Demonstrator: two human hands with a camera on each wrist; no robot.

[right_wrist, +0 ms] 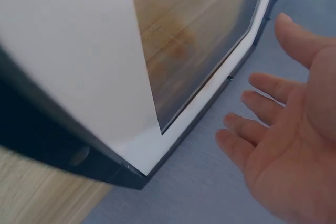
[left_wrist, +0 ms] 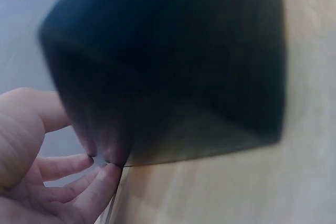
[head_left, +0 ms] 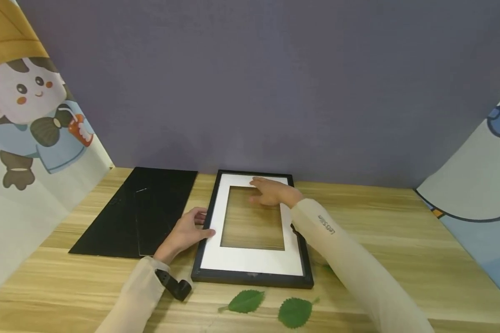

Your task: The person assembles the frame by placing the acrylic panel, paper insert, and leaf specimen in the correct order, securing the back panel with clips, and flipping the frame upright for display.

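Observation:
A black picture frame (head_left: 254,279) with a white mat (head_left: 250,260) lies on the table, and wood shows through the mat's rectangular opening. My left hand (head_left: 187,233) grips the frame's left side, thumb over the mat and fingers bent at the outer edge. In the left wrist view, the fingers (left_wrist: 107,174) show beside a blurred dark panel (left_wrist: 173,61) that hides part of the hand. My right hand (head_left: 271,190) hovers over the mat's upper part with fingers extended. The right wrist view shows that palm (right_wrist: 294,171) holding nothing, near the frame's edge.
Left of the frame lies a black board (head_left: 108,222) with a clear sheet outlined on it. Two green leaves (head_left: 246,301) (head_left: 295,312) rest in front of the frame, and a bit of green shows beneath the right sleeve (head_left: 358,268). A grey wall (head_left: 258,92) stands behind the table.

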